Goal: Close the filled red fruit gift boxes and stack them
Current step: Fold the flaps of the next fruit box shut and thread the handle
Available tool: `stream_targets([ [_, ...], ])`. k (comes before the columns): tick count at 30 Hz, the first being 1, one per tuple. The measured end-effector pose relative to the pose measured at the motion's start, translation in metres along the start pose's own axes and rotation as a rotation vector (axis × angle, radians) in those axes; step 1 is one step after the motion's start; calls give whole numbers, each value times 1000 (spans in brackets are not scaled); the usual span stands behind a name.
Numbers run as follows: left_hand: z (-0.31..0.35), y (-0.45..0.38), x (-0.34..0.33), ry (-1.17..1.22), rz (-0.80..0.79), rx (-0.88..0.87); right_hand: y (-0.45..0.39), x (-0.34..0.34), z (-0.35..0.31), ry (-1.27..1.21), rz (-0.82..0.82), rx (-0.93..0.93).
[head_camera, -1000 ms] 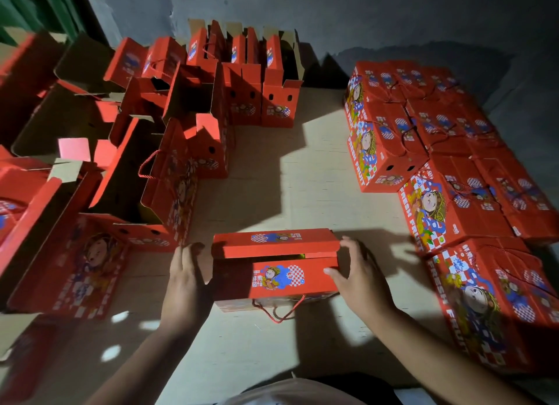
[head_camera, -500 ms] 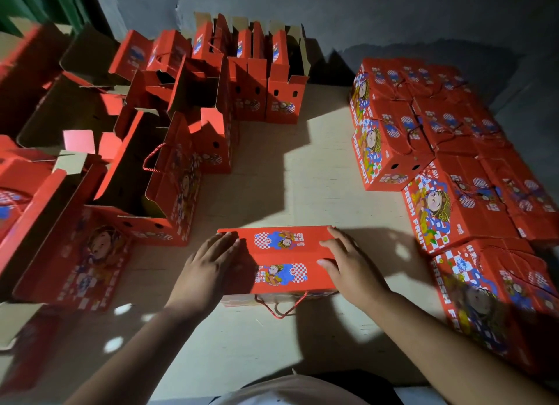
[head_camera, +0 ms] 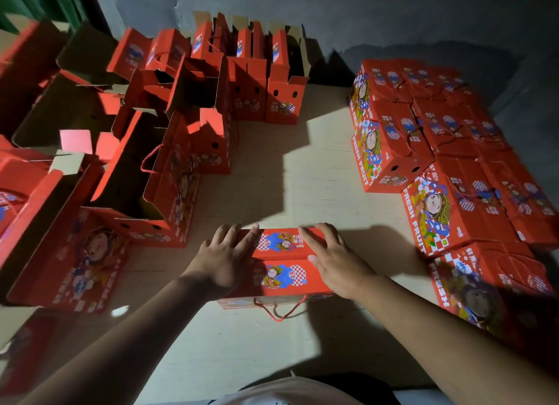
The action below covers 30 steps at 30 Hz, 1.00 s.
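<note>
1. The left hand (head_camera: 222,261) lay spread, fingers straight, pressing flat on the left end of the box (head_camera: 282,265)'s top.
2. The right hand (head_camera: 335,261) lay spread likewise on the right end, its thumb near the seam between the two flaps.
3. The box sat on the counter (head_camera: 317,175) at six o'clock, flaps down, its rope handle (head_camera: 282,309) trailing out beneath the near edge.
4. Closed boxes (head_camera: 438,150) were stacked at three o'clock; open boxes (head_camera: 157,150) stood from nine to twelve.
5. Likely risk: the flaps might spring up once pressure eased, or the trapped rope could stop the lid seating squarely.
</note>
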<state>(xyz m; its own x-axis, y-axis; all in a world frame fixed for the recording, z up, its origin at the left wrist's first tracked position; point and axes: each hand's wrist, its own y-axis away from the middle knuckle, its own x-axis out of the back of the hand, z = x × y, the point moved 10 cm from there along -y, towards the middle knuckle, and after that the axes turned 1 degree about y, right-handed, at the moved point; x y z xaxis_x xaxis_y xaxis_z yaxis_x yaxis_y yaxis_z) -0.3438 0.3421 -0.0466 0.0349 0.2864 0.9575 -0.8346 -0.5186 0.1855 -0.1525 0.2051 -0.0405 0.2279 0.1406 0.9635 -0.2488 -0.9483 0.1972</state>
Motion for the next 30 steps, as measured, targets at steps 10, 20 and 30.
stream_targets([
  [10, -3, 25, -10, 207, 164, 112, 26, -18, -6, -33, 56, -9],
  [20, -22, 49, -27, 689, 311, 298, 29, -31, -3, -34, 0, -24],
  [30, -27, 48, -33, 699, 337, 306, 29, -29, -35, 141, 55, -1],
])
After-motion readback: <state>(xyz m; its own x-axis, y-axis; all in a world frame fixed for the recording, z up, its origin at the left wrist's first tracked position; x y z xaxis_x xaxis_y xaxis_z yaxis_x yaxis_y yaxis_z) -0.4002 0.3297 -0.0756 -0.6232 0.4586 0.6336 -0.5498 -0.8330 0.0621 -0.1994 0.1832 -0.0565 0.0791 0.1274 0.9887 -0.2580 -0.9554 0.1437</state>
